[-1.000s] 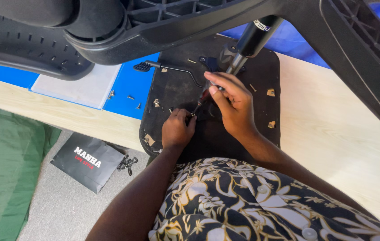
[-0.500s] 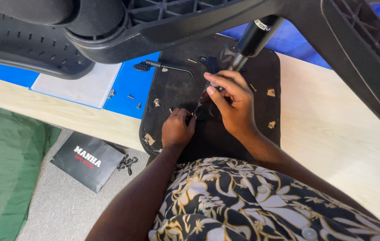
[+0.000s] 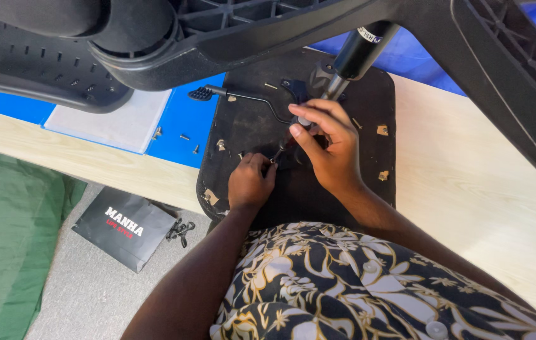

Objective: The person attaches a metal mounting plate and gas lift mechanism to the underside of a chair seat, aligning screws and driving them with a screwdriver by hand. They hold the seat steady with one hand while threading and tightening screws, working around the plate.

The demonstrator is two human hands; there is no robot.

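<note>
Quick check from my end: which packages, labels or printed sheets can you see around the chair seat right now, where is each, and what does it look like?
Black bag: on the grey floor below the table edge, left of the person; flat, rectangular, white and red print.
Label on gas cylinder: top centre, above the seat underside; small band, pale with dark print.
White sheet: on the blue board at the left of the table; plain rectangle, partly under the chair part.
</note>
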